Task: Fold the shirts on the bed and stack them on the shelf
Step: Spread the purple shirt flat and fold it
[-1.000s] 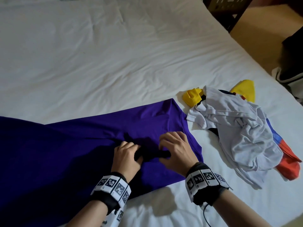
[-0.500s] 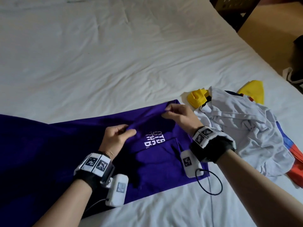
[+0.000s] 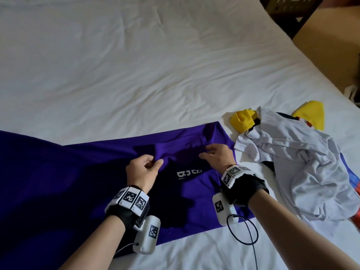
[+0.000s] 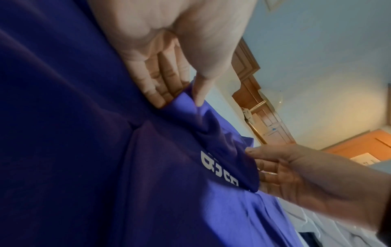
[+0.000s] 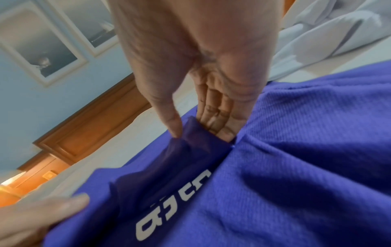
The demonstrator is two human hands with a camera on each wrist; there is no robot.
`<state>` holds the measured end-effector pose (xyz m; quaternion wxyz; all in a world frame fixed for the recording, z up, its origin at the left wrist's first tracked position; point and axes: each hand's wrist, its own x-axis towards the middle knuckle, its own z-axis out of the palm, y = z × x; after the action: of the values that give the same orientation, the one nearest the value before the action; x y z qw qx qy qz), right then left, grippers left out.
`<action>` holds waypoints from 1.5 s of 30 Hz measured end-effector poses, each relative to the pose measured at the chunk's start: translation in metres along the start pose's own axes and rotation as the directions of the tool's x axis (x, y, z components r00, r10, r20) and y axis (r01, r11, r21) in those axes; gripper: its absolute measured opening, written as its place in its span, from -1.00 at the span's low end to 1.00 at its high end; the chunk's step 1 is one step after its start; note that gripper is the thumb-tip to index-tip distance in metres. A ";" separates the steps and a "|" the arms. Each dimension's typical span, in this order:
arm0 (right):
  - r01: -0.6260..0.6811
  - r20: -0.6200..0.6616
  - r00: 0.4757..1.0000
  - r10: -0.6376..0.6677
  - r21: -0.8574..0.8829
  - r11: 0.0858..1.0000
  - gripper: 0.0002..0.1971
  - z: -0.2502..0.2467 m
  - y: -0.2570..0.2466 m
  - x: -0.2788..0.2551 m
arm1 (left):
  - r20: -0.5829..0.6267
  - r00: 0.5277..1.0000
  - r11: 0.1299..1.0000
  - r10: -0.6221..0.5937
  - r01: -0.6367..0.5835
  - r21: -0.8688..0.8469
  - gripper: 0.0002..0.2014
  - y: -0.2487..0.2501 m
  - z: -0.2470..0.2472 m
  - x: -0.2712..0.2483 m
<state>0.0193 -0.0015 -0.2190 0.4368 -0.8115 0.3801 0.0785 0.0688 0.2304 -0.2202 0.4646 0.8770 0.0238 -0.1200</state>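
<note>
A purple shirt [image 3: 58, 182] lies spread across the near side of the white bed [image 3: 155, 65], with white lettering [image 3: 189, 173] showing under a raised fold. My left hand [image 3: 148, 166] pinches the left end of that fold between thumb and fingers, as the left wrist view shows on the same purple shirt [image 4: 190, 107]. My right hand [image 3: 212, 152] pinches the fold's right end, seen close in the right wrist view on the purple shirt [image 5: 190, 133]. Between the two hands the fold is lifted off the shirt's body.
A crumpled pale grey shirt [image 3: 303, 172] lies to the right, on top of a yellow garment [image 3: 243, 121] and a blue and red one [image 3: 353, 184]. The bed's right edge drops to a tan floor [image 3: 331, 45]. Dark furniture [image 3: 288, 8] stands past the far corner.
Both hands went from pressing on the shirt to pinching a fold and lifting it away from me, which uncovered the white lettering. In the last half second the fold has come back over part of the lettering.
</note>
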 end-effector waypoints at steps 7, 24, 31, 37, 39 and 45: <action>0.017 0.094 0.995 -0.044 0.268 0.963 -0.80 -0.009 0.004 0.009 | 0.006 0.995 0.994 0.103 -0.103 -0.040 -0.85 -0.009 0.000 0.003; 0.252 -0.258 0.920 -0.295 -0.187 0.949 -0.42 0.024 -0.018 -0.028 | -0.011 0.990 0.989 0.141 -0.141 0.042 -0.88 -0.019 -0.030 0.016; 0.681 0.048 0.729 -0.683 -0.155 0.716 -0.62 0.164 -0.099 -0.097 | 0.067 0.983 0.733 0.170 -0.171 0.659 -0.76 -0.065 -0.165 0.080; 0.666 0.316 0.746 -0.586 -0.352 0.658 -0.42 0.247 -0.155 -0.105 | 0.220 0.975 0.419 -0.006 -0.198 0.886 -0.57 -0.092 -0.246 0.128; 0.615 0.298 0.788 -0.539 -0.431 0.660 -0.39 0.254 -0.160 -0.100 | 0.213 0.977 0.323 0.009 -0.204 0.924 -0.55 -0.099 -0.263 0.138; 0.677 0.231 0.723 -0.651 -0.420 0.604 -0.62 0.253 -0.153 -0.095 | 0.124 0.969 0.204 0.214 -0.169 0.964 -0.78 -0.111 -0.306 0.123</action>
<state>0.1098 0.2956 -0.2297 0.2308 -0.9727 0.0082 0.0237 0.2284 0.5355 -0.1732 -0.1678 0.9729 -0.1555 -0.0343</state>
